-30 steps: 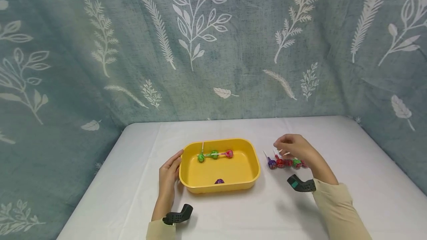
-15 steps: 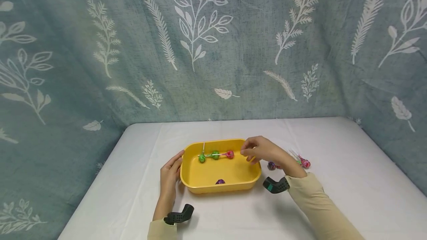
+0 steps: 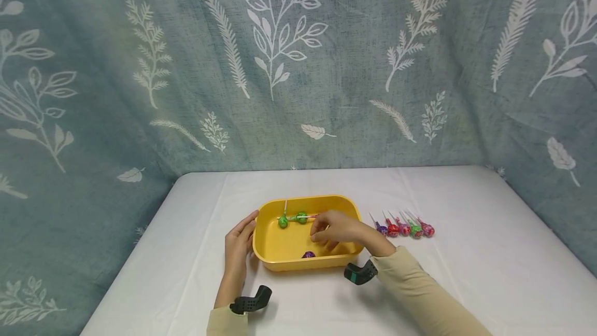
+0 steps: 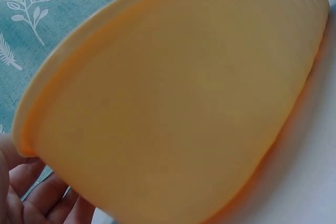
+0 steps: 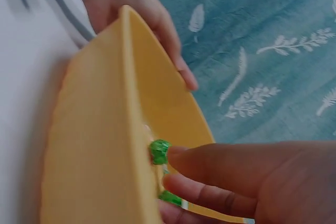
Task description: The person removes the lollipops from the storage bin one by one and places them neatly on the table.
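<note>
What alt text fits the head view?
The right hand is over a yellow tray holding a few lollipops, while the left hand touches the tray's left side. Five more lollipops lie in a row on the white table right of the tray; patterned cloth hangs behind.

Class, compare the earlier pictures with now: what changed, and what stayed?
The right hand moved left, from over the lollipop row to over the yellow tray; whether it let go of a lollipop is unclear. The left hand stayed at the tray's left end; tray and row look unmoved.
</note>
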{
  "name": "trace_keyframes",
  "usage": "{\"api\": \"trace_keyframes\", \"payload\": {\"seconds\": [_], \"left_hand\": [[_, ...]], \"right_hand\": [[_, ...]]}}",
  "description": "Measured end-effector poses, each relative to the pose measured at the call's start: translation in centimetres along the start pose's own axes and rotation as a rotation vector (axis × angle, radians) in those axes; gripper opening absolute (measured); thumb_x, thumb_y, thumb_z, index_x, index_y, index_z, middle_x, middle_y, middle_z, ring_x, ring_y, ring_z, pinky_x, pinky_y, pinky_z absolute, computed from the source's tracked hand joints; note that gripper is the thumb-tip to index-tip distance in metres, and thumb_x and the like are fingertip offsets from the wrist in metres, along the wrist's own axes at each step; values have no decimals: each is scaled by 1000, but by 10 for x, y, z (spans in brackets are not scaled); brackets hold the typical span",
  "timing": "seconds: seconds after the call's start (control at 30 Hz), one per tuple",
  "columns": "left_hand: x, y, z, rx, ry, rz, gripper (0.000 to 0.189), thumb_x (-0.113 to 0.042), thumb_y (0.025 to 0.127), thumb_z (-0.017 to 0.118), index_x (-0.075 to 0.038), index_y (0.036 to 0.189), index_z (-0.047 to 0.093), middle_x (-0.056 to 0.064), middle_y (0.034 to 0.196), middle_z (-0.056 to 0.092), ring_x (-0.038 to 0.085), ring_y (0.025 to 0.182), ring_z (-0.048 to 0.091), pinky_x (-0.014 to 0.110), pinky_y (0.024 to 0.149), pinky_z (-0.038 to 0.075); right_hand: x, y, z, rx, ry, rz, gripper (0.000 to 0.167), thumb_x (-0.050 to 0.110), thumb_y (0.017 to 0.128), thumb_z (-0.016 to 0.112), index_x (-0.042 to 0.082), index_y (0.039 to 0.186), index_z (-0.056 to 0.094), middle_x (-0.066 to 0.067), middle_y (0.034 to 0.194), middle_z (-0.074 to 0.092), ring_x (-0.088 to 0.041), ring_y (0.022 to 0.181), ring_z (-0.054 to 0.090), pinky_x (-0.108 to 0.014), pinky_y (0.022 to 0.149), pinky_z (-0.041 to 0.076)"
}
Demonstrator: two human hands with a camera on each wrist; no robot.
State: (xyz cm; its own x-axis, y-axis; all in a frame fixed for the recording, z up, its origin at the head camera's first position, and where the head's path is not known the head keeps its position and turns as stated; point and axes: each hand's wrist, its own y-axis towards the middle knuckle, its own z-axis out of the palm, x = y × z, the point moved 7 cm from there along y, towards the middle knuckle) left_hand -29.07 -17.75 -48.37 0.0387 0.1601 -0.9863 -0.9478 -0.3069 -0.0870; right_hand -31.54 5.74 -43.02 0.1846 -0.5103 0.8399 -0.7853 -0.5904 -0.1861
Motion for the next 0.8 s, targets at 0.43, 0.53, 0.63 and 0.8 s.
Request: {"api": "trace_keyframes", "payload": {"seconds": [0.43,0.53,0.63,0.8], "left_hand": [[2,4,-1,-17,11,-1,31,-23,97,59,-11,125,67,3,133,58,17,121,55,21,92,48],[1,4,-1,-14,10,2,32,-23,97,59,-10,125,66,4,134,58,18,122,55,21,92,48],[1,3,-1,-12,9,4,32,-23,97,59,-10,126,66,5,134,57,18,122,54,21,93,48],[0,3,-1,-6,-1,18,32,-22,97,58,-10,125,66,5,133,58,18,121,55,22,92,48]], "right_hand": [[3,7,24,100,-54,42,10,10,87,71,4,93,65,-4,79,65,-22,68,64,-33,58,56],[4,7,27,112,-68,43,12,10,86,72,4,93,65,-3,79,65,-20,68,62,-30,56,53],[6,7,29,114,-88,35,12,10,85,73,4,93,66,-2,78,64,-18,67,61,-27,53,50],[8,7,33,114,-135,17,7,6,85,72,4,91,68,0,76,63,-12,60,52,-21,48,42]]}}
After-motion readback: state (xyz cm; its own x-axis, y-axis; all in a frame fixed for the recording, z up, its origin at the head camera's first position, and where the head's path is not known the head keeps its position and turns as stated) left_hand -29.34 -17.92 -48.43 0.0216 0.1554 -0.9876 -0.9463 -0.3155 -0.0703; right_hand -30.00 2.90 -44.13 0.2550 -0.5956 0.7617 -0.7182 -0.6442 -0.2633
